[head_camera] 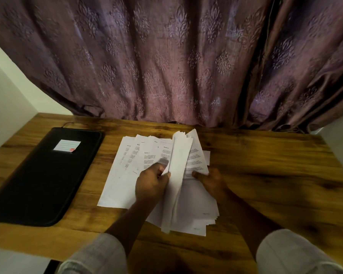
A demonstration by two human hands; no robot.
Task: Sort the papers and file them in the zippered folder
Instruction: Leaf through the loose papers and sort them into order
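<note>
On the wooden desk [265, 165] by purple curtains [166, 66], left hand [151, 182] and right hand [211, 180] pinch papers [179, 155].

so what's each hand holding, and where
The left hand pinches a raised bundle of papers at its left edge; right hand grips the printed sheets beneath, thumb on top.

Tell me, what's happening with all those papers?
A person is going through printed papers fanned out on the wooden table. The left hand pinches a lifted bunch of sheets, while the right hand holds the pile underneath, thumb on top. The black zippered folder lies flat at the left, untouched.
</note>
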